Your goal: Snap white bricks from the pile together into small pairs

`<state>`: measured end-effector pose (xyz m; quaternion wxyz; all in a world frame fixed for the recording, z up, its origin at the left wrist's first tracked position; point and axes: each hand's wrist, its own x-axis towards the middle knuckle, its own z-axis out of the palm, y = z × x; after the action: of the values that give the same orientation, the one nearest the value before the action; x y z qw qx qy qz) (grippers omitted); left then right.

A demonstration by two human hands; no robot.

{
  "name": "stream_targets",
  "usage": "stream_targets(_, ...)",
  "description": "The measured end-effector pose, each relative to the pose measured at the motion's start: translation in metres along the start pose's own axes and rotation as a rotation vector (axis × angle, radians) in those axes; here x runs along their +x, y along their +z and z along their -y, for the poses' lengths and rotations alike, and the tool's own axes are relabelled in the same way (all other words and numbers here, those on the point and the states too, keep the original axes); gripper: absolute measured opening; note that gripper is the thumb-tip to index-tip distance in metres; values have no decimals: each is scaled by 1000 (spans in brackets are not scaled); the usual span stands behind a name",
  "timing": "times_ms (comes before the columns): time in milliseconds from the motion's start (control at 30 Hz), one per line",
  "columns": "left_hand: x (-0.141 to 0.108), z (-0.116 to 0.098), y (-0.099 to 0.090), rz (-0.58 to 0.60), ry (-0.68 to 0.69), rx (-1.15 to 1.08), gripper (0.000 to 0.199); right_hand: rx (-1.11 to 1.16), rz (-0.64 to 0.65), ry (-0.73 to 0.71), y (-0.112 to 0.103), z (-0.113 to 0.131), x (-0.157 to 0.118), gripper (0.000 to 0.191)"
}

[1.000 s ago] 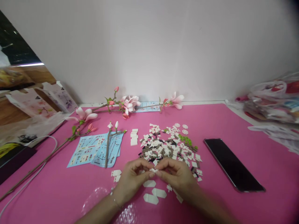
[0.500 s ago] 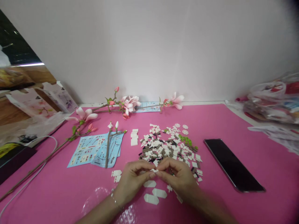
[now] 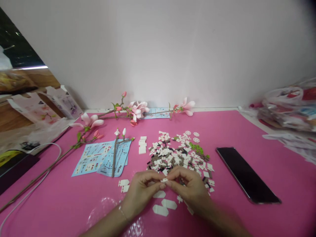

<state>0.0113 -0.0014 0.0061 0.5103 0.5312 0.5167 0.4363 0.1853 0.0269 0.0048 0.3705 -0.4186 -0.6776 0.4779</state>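
Note:
A small white building-block piece (image 3: pixel 164 180) is pinched between the fingertips of both hands, partly hidden by them. My left hand (image 3: pixel 142 189) is closed on its left side; my right hand (image 3: pixel 187 184) grips it from the right. Just beyond the fingers spreads a pile of loose building-block pieces (image 3: pixel 170 154) in white, brown, black and green. Several white pointed plates (image 3: pixel 160 210) lie on the pink table (image 3: pixel 61 207) below the hands, and a pair of white plates (image 3: pixel 123 183) rests left of my left wrist. White pieces in a short row (image 3: pixel 142 145) sit left of the pile.
Blue instruction sheets (image 3: pixel 90 158) lie at left, with a brown block-built branch (image 3: pixel 114 158) across them. Pink magnolia stems (image 3: pixel 138 110) stretch along the back. A phone (image 3: pixel 247 174) lies at right. Bubble wrap (image 3: pixel 103 210) is near my left forearm; plastic bags (image 3: pixel 286 102) are heaped far right.
The white piece between my fingertips has turned slightly and shows a little more of itself. Both hands stay in nearly the same place.

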Motion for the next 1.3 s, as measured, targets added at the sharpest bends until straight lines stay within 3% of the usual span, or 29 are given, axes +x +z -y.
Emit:
stream_targets(467, -4, 1, 1, -4, 252, 79, 8, 12, -31, -95, 3, -5, -3, 11)
stream_targets(833, -5, -3, -1, 18, 315, 30, 7, -21, -76, -251, 5, -4, -5, 12)
stream_targets(1300, -6, 1, -4, 68, 298, -6, 8, 6, -70, -396, 5, -4, -6, 15)
